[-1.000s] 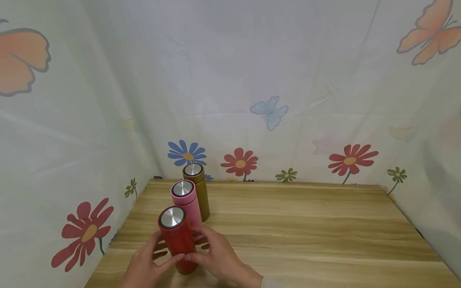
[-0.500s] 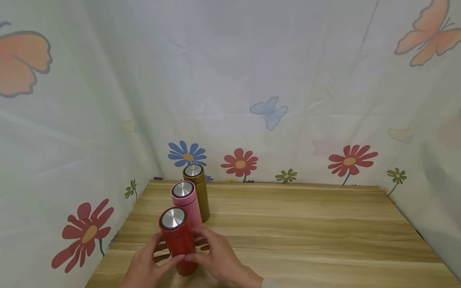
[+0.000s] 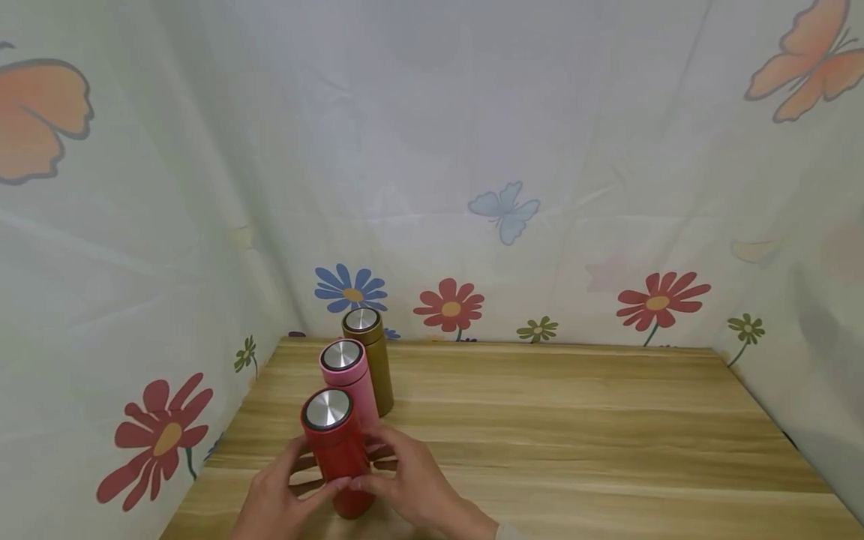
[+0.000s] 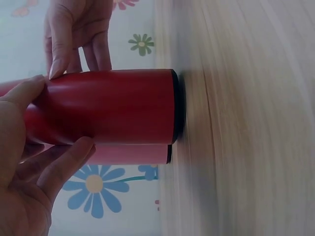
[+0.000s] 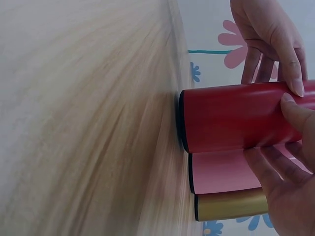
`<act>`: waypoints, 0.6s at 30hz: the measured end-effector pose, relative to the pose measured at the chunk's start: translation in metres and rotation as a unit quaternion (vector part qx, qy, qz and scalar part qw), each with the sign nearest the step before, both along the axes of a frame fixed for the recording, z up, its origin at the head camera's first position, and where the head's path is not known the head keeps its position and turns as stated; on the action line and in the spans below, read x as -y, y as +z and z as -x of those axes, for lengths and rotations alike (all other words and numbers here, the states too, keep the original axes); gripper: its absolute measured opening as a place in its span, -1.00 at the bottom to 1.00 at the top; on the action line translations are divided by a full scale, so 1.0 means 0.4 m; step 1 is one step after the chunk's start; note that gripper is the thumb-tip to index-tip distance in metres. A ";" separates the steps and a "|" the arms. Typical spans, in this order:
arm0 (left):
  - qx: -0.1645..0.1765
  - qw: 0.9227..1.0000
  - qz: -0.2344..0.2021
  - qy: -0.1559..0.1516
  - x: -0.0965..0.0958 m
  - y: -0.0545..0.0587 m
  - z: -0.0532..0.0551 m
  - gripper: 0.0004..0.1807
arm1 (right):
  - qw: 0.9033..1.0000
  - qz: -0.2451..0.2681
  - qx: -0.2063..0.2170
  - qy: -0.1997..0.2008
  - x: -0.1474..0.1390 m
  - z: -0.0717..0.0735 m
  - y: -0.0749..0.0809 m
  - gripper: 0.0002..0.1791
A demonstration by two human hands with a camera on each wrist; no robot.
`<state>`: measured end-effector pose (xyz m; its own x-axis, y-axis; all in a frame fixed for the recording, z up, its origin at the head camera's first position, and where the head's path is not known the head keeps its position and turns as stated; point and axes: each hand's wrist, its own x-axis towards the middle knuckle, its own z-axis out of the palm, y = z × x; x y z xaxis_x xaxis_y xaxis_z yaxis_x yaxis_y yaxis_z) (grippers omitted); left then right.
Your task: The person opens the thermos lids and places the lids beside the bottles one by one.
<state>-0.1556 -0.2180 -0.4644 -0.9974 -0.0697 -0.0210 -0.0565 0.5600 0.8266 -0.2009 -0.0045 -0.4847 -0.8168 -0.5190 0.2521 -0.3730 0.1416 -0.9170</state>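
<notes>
A red thermos flask (image 3: 340,454) with a silver-topped lid stands upright at the front of a row on the left side of the table, its black base right at the wood. My left hand (image 3: 273,487) holds it from the left, and my right hand (image 3: 418,480) from the right. Both thumbs meet on its near side, with the other fingers curving around behind. Just beyond it is a pink thermos flask (image 3: 361,394), partly hidden by the red one. Farthest back stands a gold thermos flask (image 3: 381,375), overlapped by the pink one.
The wood-grain table top (image 3: 574,435) stretches off to the right of the flasks. A pale curtain (image 3: 418,135) printed with flowers and butterflies closes off the back and both sides of the table.
The red thermos flask and both hands have shifted very slightly to the right. The pink and gold flasks have stayed where they were.
</notes>
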 end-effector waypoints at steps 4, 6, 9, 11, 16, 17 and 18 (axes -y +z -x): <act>0.000 1.000 -0.007 0.001 -0.012 0.005 -0.002 -0.03 | 1.000 0.014 0.012 -0.002 -0.012 -0.005 0.005 -0.35; 0.003 1.000 -0.011 0.000 -0.019 0.008 -0.002 -0.02 | 1.000 0.017 0.016 -0.005 -0.019 -0.006 0.008 -0.34; 0.005 1.000 -0.016 -0.003 -0.029 0.011 0.000 -0.02 | 0.999 0.018 0.025 -0.008 -0.029 -0.007 0.011 -0.33; 0.006 1.000 -0.022 -0.006 -0.035 0.011 0.002 -0.02 | 0.999 0.018 0.028 -0.010 -0.035 -0.008 0.011 -0.32; 0.006 0.999 -0.034 -0.011 -0.053 0.012 0.007 -0.06 | 0.999 0.014 0.037 -0.019 -0.054 -0.007 0.010 -0.34; 0.005 0.999 -0.034 -0.012 -0.057 0.012 0.008 -0.07 | 0.999 0.013 0.039 -0.021 -0.058 -0.007 0.010 -0.35; 0.004 0.999 -0.035 -0.013 -0.062 0.012 0.009 -0.07 | 0.999 0.014 0.041 -0.023 -0.062 -0.006 0.010 -0.35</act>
